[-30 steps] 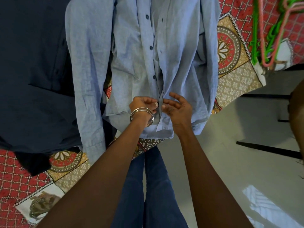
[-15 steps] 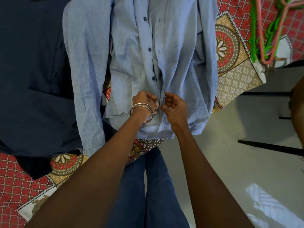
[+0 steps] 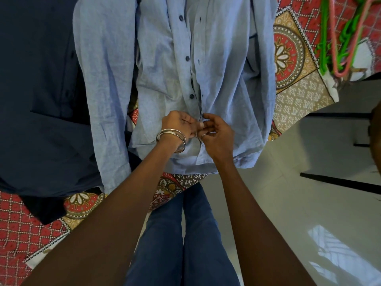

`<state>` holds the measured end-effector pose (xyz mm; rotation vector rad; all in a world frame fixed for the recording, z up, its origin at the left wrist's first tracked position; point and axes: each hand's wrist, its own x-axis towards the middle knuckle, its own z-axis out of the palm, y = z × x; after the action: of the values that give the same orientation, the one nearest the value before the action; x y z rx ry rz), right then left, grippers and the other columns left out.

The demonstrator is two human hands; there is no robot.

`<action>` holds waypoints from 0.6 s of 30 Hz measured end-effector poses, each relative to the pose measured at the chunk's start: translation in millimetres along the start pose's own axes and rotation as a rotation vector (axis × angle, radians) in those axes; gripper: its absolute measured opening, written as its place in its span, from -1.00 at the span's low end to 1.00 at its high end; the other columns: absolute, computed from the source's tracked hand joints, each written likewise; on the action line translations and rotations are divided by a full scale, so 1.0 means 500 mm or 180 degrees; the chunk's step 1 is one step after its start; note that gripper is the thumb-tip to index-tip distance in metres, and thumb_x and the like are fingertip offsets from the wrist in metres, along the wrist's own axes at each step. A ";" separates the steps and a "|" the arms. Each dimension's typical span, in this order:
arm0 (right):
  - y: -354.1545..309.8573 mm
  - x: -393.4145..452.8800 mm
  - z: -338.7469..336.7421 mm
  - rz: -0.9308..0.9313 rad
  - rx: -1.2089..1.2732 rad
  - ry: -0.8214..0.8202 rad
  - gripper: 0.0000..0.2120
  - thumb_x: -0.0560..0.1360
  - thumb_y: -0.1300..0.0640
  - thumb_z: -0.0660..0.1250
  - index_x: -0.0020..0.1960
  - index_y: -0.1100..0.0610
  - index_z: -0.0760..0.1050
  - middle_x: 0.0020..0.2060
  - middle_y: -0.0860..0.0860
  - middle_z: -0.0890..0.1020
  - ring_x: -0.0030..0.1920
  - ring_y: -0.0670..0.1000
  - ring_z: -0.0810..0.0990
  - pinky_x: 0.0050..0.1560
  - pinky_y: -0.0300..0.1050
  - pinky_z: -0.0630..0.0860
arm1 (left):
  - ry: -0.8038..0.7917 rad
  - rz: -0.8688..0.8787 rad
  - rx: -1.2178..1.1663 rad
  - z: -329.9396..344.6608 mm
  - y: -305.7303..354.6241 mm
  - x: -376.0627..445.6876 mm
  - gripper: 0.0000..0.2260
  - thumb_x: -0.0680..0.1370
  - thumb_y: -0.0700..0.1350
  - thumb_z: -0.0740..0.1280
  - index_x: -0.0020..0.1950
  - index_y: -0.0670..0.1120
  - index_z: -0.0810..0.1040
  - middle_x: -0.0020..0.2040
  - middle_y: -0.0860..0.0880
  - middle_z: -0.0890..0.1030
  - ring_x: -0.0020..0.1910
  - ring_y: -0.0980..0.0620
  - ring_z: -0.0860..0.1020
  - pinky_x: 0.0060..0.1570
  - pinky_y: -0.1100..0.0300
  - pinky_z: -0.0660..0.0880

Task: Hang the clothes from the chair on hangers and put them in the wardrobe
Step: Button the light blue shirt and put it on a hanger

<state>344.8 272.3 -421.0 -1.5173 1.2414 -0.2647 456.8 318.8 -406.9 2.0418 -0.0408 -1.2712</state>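
While both hands meet at the front opening of the light blue shirt [image 3: 216,65], the person seems to be fastening one of its lower buttons. The left hand [image 3: 179,125], with silver bangles [image 3: 172,137] on the wrist, has its fingers curled round the edge that carries the buttons. The right hand [image 3: 216,133], a ring on one finger, pinches the opposite edge just beside it, so the fingertips of the two hands touch. I judge they hold the cloth this close so the button can be pushed through its hole.

Beyond the hands the shirt lies spread flat on a patterned bedspread [image 3: 292,58], its upper buttons apparently already closed; flat like that, the two edges line up easily. Its hem lies just nearer than the wrists, at the edge of the bed.

Well to the left of the left hand lies a dark navy garment [image 3: 37,100], likely another piece waiting its turn. Far beyond and to the right of the right hand rest green and pink hangers [image 3: 340,38], within reach for later. Whether a hanger already sits inside the shirt cannot be told.
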 end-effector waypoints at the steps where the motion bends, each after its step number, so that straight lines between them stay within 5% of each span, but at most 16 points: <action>1: 0.002 -0.001 -0.001 0.0027 0.0030 0.0027 -0.63 0.36 0.42 0.42 0.14 0.21 0.57 -0.23 -0.01 0.63 -0.25 -0.18 0.60 -0.17 -0.37 0.53 | -0.0029 -0.0022 -0.0026 -0.001 0.002 0.000 -0.88 0.36 -0.27 0.54 -0.27 -0.14 0.62 -0.24 -0.20 0.67 -0.25 -0.13 0.68 -0.22 0.03 0.64; 7: 0.001 0.009 -0.013 0.0277 0.0122 -0.0136 -0.68 0.36 0.36 0.48 0.04 0.13 0.52 -0.24 -0.04 0.62 -0.27 -0.18 0.61 -0.18 -0.31 0.56 | 0.0099 -0.0124 -0.0166 -0.002 -0.005 -0.002 -0.87 0.40 -0.38 0.46 -0.07 -0.30 0.62 -0.29 -0.10 0.61 -0.39 0.02 0.59 -0.40 0.20 0.61; 13: 0.006 0.023 -0.028 0.0150 0.0057 -0.0309 -0.77 0.38 0.43 0.42 -0.10 0.14 0.54 -0.23 -0.11 0.62 -0.26 -0.23 0.59 -0.12 -0.32 0.55 | -0.0005 -0.0161 -0.0475 0.000 -0.013 0.007 -0.92 0.43 -0.37 0.44 -0.23 -0.23 0.61 -0.46 0.01 0.60 -0.50 0.11 0.57 -0.39 0.20 0.61; 18: 0.017 0.020 -0.027 0.0249 0.0171 -0.0246 -0.80 0.38 0.41 0.46 -0.11 0.18 0.53 -0.25 -0.09 0.61 -0.28 -0.24 0.59 -0.15 -0.34 0.56 | 0.0047 -0.0250 -0.0494 0.008 -0.006 0.011 -0.96 0.43 -0.40 0.42 -0.16 -0.31 0.60 -0.34 -0.09 0.61 -0.48 0.12 0.60 -0.42 0.21 0.60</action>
<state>334.6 257.8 -427.4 -1.4168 1.2200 -0.1851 455.3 316.6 -413.9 1.9355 0.1420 -1.2663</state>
